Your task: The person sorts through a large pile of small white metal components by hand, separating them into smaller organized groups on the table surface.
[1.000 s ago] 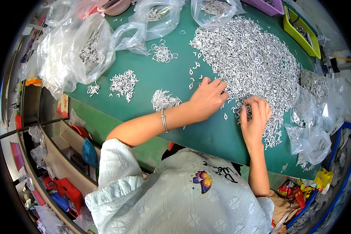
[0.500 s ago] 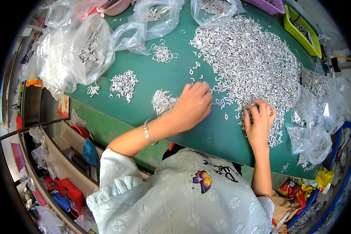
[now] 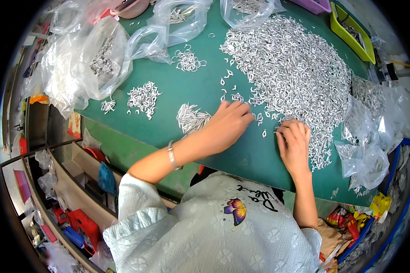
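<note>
A broad heap of small silvery metal pieces (image 3: 291, 68), many of them curved, covers the right of the green table. Just left of its lower edge, my left hand (image 3: 230, 125) is bent down to the tabletop, fingers together, tips hidden. My right hand (image 3: 295, 143) lies curled at the heap's lower left edge, with finger and thumb drawn together; what they grip is too small to make out. Loose loop-shaped pieces (image 3: 264, 133) lie between my hands. Beside my left wrist is a small pile of straight metal pins (image 3: 190, 117).
Farther left sit small piles of rings (image 3: 188, 60), curved bits (image 3: 143, 98) and other bits (image 3: 108, 105). Clear plastic bags (image 3: 84, 68) line the left and back; another bag (image 3: 362, 154) is at right. A yellow-green basket (image 3: 353, 34) stands back right, near a purple one (image 3: 312, 4).
My right hand has moved left off the heap, its fingers drawn closer together. My left hand has come slightly down and right, uncovering some small pieces above its fingers.
</note>
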`<action>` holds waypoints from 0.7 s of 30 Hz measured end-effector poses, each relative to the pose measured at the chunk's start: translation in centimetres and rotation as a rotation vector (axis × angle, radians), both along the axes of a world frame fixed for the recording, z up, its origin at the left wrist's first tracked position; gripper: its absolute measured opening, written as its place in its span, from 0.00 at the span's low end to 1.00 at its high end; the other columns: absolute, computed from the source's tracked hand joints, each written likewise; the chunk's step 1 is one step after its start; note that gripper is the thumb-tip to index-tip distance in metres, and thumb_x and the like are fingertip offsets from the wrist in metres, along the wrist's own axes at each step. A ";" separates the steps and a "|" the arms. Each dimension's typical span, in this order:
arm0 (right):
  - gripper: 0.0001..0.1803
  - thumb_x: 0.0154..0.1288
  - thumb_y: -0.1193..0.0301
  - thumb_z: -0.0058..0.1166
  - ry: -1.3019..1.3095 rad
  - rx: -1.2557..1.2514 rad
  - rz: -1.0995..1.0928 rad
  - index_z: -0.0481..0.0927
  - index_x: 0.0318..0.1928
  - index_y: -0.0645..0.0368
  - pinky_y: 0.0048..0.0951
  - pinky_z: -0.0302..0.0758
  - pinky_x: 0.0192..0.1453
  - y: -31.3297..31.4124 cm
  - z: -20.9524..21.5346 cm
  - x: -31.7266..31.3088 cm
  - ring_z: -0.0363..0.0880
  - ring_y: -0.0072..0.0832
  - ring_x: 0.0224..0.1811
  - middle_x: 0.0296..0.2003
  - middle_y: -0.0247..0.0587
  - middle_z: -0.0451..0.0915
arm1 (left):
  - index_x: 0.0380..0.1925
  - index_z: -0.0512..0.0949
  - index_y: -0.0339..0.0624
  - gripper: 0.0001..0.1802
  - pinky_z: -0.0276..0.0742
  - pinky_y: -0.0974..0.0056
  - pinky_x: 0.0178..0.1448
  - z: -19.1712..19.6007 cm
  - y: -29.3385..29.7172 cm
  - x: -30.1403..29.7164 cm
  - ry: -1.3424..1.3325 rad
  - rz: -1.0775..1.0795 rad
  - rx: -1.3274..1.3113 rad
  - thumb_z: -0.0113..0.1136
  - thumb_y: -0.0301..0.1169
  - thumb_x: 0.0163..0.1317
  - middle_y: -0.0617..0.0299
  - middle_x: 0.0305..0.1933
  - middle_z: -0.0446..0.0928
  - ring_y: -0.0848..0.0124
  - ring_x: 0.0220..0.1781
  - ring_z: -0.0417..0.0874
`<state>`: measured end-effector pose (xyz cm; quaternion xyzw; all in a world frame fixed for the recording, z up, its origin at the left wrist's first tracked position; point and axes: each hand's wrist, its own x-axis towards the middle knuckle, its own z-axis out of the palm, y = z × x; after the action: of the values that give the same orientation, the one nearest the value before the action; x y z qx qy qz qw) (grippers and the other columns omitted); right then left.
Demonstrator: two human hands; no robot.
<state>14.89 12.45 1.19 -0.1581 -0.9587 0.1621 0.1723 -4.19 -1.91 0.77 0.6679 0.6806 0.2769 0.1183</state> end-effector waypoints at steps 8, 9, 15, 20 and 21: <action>0.10 0.58 0.77 0.59 0.029 -0.004 -0.037 0.79 0.42 0.61 0.40 0.63 0.58 0.3 0.0 -0.8 0.74 0.37 0.54 0.45 0.38 0.78 | 0.34 0.80 0.42 0.06 0.62 0.58 0.47 -2.7 6.2 0.6 0.212 -0.022 0.156 0.62 0.27 0.55 0.63 0.38 0.72 0.64 0.44 0.72; 0.10 0.58 0.77 0.59 0.029 -0.004 -0.047 0.80 0.42 0.60 0.40 0.62 0.59 0.5 -0.1 -0.3 0.74 0.36 0.54 0.45 0.38 0.78 | 0.33 0.80 0.42 0.06 0.62 0.58 0.47 -2.4 6.1 0.5 0.250 -0.010 0.106 0.62 0.27 0.55 0.63 0.38 0.72 0.64 0.44 0.72; 0.09 0.58 0.77 0.59 0.108 -0.014 -0.125 0.80 0.41 0.60 0.40 0.62 0.59 0.4 0.3 -0.1 0.74 0.36 0.54 0.45 0.38 0.78 | 0.31 0.79 0.42 0.05 0.62 0.57 0.46 -2.5 5.4 0.3 0.249 0.053 0.125 0.63 0.27 0.53 0.63 0.36 0.71 0.64 0.43 0.71; 0.10 0.58 0.77 0.59 0.068 -0.019 -0.077 0.80 0.42 0.60 0.40 0.62 0.59 0.2 0.1 -0.9 0.73 0.36 0.54 0.47 0.38 0.77 | 0.32 0.78 0.42 0.05 0.61 0.58 0.45 -1.8 5.9 0.1 0.274 -0.013 0.122 0.63 0.28 0.56 0.63 0.36 0.72 0.64 0.43 0.72; 0.09 0.59 0.77 0.59 0.068 -0.010 -0.081 0.80 0.41 0.60 0.40 0.61 0.59 0.2 0.2 -0.8 0.73 0.36 0.54 0.47 0.38 0.77 | 0.33 0.78 0.42 0.05 0.61 0.58 0.45 -2.0 5.7 0.0 0.275 0.008 0.111 0.63 0.28 0.56 0.63 0.36 0.71 0.64 0.43 0.72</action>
<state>14.12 12.63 1.36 -0.1921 -0.9443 0.1648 0.2105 -4.20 3.81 -1.27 0.7023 0.6769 0.2202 -0.0144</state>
